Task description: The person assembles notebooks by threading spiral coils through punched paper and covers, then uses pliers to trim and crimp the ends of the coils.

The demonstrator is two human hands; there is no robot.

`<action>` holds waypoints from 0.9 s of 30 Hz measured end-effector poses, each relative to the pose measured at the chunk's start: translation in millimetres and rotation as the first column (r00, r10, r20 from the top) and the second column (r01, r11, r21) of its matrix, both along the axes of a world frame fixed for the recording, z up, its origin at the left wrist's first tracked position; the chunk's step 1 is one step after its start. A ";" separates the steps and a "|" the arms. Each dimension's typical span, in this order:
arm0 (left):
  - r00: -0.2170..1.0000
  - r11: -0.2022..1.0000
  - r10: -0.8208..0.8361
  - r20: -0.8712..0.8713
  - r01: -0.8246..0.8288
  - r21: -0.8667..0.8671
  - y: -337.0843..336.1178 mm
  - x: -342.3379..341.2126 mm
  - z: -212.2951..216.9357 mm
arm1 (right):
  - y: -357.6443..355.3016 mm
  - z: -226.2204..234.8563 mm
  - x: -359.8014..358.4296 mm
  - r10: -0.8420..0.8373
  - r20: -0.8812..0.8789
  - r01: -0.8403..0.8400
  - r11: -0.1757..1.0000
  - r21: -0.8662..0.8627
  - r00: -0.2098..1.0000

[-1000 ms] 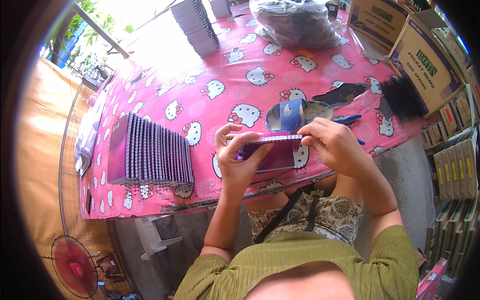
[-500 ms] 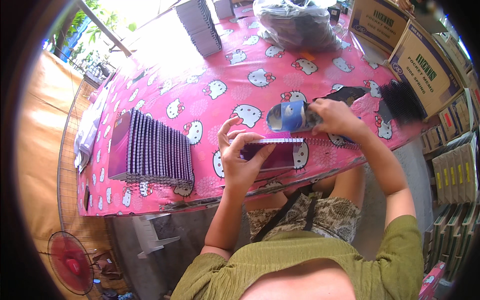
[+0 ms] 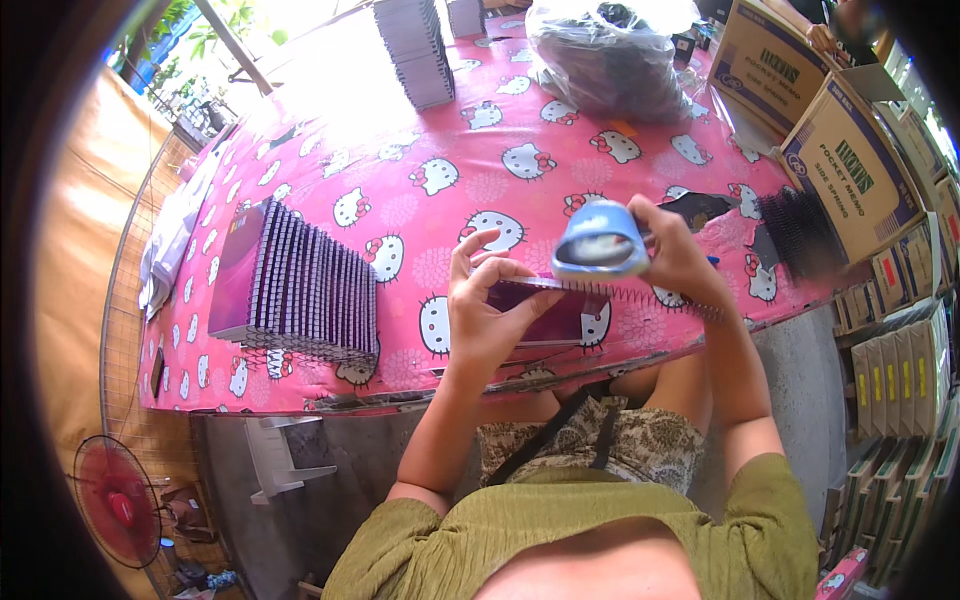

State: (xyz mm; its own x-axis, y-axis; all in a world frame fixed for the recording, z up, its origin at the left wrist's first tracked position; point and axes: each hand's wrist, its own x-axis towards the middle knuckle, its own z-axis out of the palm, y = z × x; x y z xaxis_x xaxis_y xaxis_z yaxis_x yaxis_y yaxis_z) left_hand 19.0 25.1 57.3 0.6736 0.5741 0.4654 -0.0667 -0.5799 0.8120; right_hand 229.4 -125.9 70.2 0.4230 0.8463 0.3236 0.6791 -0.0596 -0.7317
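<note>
My left hand [image 3: 487, 305] pinches a small purple notebook [image 3: 545, 322] between thumb and fingers, holding it near the table's front edge with its bound edge up. A dark spiral coil [image 3: 655, 298] runs along that edge and sticks out to the right, passing below my right hand. My right hand [image 3: 672, 245] is closed on a blue, rounded, hollow thing [image 3: 601, 240], blurred by motion, its open end toward me; its exact kind cannot be made out. It hangs just above the coil. To the left stands a row of purple notebooks [image 3: 300, 285] with coil-bound edges facing me.
A pink patterned cloth [image 3: 400, 210] with torn spots covers the table. At the back are a notebook stack [image 3: 415, 55] and a clear bag of dark contents [image 3: 610, 60]. Dark coils [image 3: 800, 230] lie by cardboard boxes [image 3: 850, 150] at right. A fan [image 3: 117, 500] stands lower left.
My right hand has swung the blue thing up and toward me, so its open end now faces me. My left hand keeps its pinch on the notebook. The whole view has shifted slightly.
</note>
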 end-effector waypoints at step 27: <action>0.966 0.786 0.041 0.255 0.126 -0.606 14.7 -25.9 -13.4 | 44.1 1.0 -5.2 -0.070 0.145 0.089 0.987 -0.132 0.987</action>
